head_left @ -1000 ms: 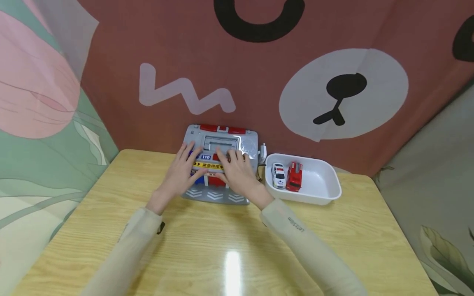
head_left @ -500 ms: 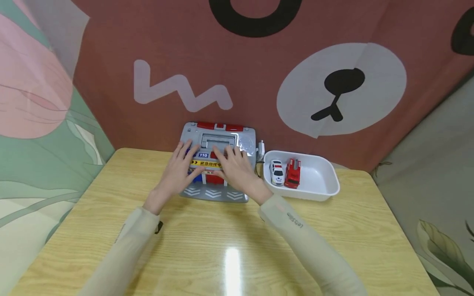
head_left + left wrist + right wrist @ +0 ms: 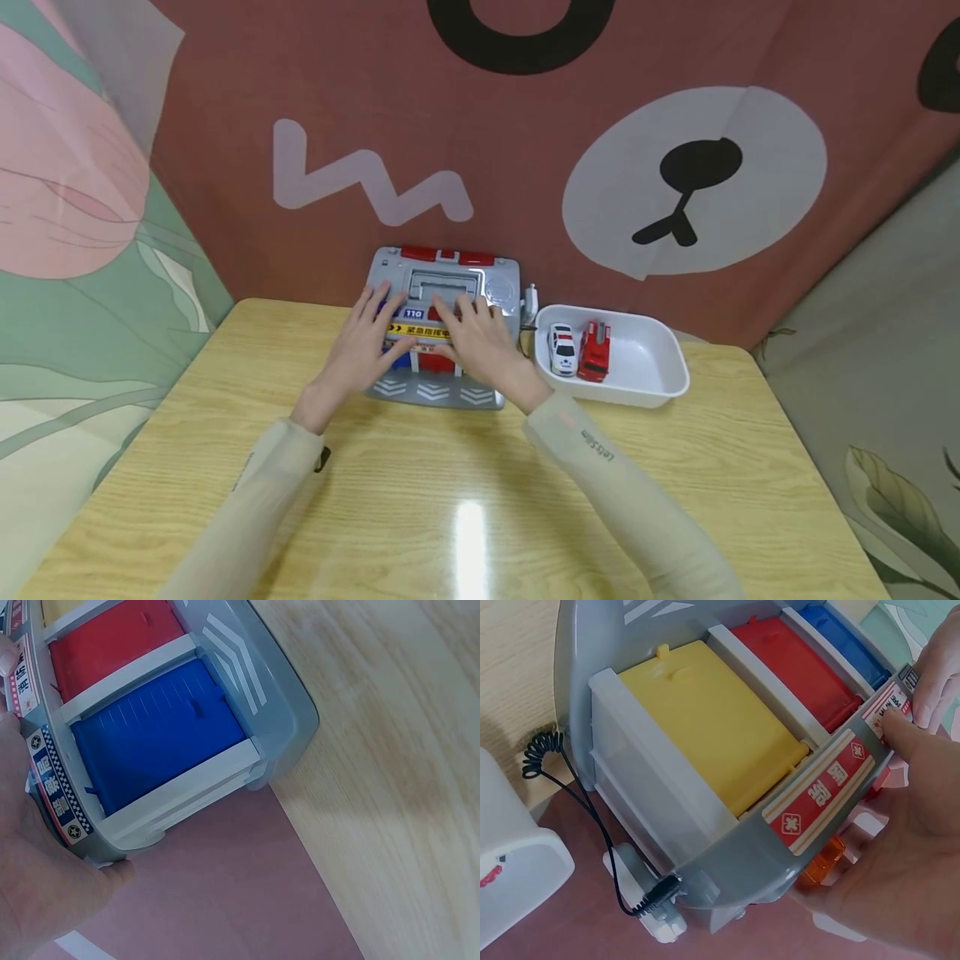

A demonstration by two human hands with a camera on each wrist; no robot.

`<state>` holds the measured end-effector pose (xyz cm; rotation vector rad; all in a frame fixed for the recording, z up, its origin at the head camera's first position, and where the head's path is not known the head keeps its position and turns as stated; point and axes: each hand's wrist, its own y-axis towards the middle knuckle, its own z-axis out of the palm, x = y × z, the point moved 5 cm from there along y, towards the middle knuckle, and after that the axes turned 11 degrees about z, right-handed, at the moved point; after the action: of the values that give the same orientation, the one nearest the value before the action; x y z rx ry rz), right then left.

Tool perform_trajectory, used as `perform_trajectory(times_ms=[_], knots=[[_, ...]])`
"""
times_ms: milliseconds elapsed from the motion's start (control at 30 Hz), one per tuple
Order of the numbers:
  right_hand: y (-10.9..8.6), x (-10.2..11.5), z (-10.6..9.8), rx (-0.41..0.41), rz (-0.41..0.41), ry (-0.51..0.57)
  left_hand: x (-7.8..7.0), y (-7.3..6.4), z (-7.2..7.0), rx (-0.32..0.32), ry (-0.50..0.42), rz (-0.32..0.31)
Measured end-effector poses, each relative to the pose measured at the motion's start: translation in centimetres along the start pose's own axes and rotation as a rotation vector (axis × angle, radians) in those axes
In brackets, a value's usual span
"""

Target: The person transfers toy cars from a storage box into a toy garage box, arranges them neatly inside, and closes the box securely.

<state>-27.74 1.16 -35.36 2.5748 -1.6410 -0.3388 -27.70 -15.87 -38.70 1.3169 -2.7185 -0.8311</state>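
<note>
A grey toy rescue garage (image 3: 433, 392) stands at the back of the table, with a yellow sign strip across its front. Its blue door (image 3: 161, 735) and red door (image 3: 116, 649) show in the left wrist view; the yellow door (image 3: 712, 724) shows in the right wrist view. All three doors look closed. My left hand (image 3: 351, 346) rests on the garage's left part, fingers spread over the top and thumb toward the front. My right hand (image 3: 483, 346) rests on the right part, its thumb touching the front label, fingers over the top beside an orange piece (image 3: 821, 862).
Right of the garage stands a white bin (image 3: 648, 354) holding a white toy police car (image 3: 562, 350) and a red toy fire truck (image 3: 595, 352). A small white handset (image 3: 660, 926) with a black coiled cord (image 3: 544, 754) hangs at the garage's side. A patterned curtain (image 3: 337, 250) rises behind the table.
The head view has shifted slightly. Both hands keep the same place on the garage, and nothing else has visibly moved.
</note>
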Motion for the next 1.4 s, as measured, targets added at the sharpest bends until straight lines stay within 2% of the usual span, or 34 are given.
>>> perform_trajectory(times_ms=[267, 567, 1400], knots=[[0.23, 0.17, -0.19, 0.043, 0.022, -0.023, -0.02, -0.01, -0.07, 0.002, -0.001, -0.005], [-0.1, 0.31, -0.5, 0.029, 0.027, -0.072, 0.04, 0.03, 0.22, 0.005, -0.001, -0.011], [-0.25, -0.07, -0.21, -0.016, 0.0, 0.009, 0.14, 0.0, 0.19, 0.008, -0.003, -0.024]])
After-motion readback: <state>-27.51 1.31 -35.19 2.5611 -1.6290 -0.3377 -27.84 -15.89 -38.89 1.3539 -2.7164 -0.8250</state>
